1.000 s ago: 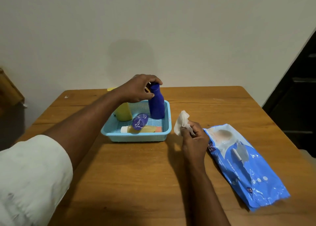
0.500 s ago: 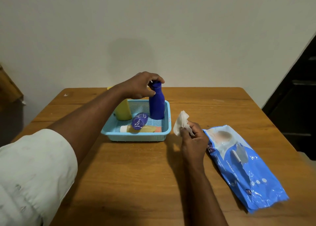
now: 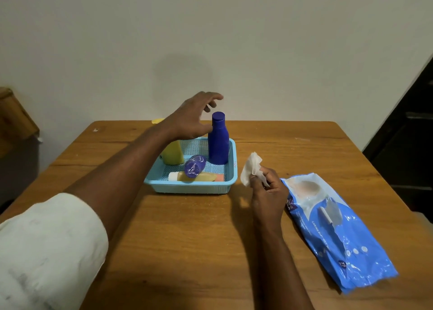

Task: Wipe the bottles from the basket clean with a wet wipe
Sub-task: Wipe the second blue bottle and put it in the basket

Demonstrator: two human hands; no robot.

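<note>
Left hand (image 3: pixel 192 117) has let go of the tall blue bottle (image 3: pixel 218 141): half a second ago its fingers were wrapped over the cap, now the grip is open, fingers spread above and just left of the cap, thumb near the bottle's shoulder, contact there unclear. The bottle stands upright in the far right corner of the light blue basket (image 3: pixel 189 188), which sits mid-worktop (image 3: pixel 187 239). Also in the basket: a yellow bottle (image 3: pixel 173 155) at the far left, partly hidden behind the wrist; a small purple bottle (image 3: pixel 195 166) tilted across the middle; a pale orange tube-like bottle (image 3: pixel 194 176) lying along the near wall. Right hand (image 3: pixel 267 192) rests on the worktop just right of the basket, grip closed on a bunched white wet wipe (image 3: pixel 251 169) sticking up from the fingers. Blue wipes packet (image 3: pixel 339 230) lies flat to the right, close to that hand. Judgement: the blue bottle has been set back, likely finished or merely stood up; no bottle is out of the basket now, so the left hand probably needs to pick one next and bring it to the wipe.
</note>
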